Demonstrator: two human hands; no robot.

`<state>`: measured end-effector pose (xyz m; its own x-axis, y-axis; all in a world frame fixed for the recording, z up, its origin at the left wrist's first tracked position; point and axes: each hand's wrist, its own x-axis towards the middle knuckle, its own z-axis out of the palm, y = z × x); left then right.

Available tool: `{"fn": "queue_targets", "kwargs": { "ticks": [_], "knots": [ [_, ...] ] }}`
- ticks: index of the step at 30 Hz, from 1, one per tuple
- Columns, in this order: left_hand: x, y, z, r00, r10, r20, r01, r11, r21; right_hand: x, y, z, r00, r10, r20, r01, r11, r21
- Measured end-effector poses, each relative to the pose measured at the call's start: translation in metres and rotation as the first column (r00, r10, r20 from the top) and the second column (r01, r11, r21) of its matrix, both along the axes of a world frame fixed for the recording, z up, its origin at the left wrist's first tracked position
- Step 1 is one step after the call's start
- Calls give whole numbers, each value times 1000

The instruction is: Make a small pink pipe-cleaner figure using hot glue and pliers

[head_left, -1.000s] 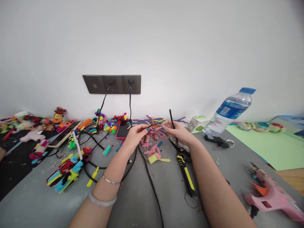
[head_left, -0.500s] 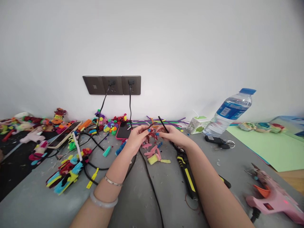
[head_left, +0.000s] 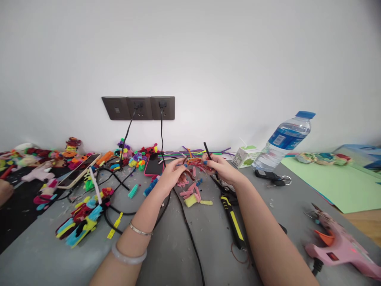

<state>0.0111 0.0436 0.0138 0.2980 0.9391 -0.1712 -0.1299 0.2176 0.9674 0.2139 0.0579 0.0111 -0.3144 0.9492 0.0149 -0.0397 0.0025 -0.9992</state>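
My left hand (head_left: 172, 174) pinches a reddish-brown fuzzy pipe cleaner (head_left: 189, 173), whose end hangs below the fingertips. My right hand (head_left: 224, 170) faces it with fingers closed on the other side of the red, twisted pipe-cleaner work (head_left: 200, 163) spanning the gap. A thin black stick (head_left: 206, 147) juts up from the right hand; its lower part is hidden. Beneath the hands lie several pink pipe-cleaner pieces (head_left: 189, 190) and a yellow piece (head_left: 191, 201). Pliers with black and yellow handles (head_left: 235, 222) rest beside my right forearm.
A pink glue gun (head_left: 336, 252), keys (head_left: 279, 181), a tilted water bottle (head_left: 282, 143) and a drink carton (head_left: 246, 157) stand or lie rightward. Black cables (head_left: 189, 234) cross the table. Phones (head_left: 154, 165) and colourful pipe-cleaner figures (head_left: 83, 222) occupy the left. Another person's hand (head_left: 4, 191) shows there.
My hands have drawn slightly apart, showing more of the red pipe-cleaner work between them. The black stick stands more upright. Another person's hand has come in at the left edge.
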Motion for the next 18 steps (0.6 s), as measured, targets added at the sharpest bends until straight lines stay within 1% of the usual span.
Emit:
{"fn": "queue_targets", "kwargs": {
  "ticks": [3,7,10,15,18],
  "knots": [
    [2,-4,1,998,-64,-7,64,998,-4,0,-1,2,999,26,-34,-25,1000,12],
    [3,-8,3,991,-130,19,130,991,33,0,-1,2,1000,-4,-19,4,999,35],
    [4,-8,1,986,-164,15,163,986,44,1,-1,2,999,30,-13,-30,999,45],
    [5,-4,-4,992,-126,-16,127,988,92,1,-3,0,991,130,8,-131,991,34],
    [6,-3,-4,994,-95,-51,101,989,112,2,-3,-1,988,149,33,-150,988,33]
  ]
}}
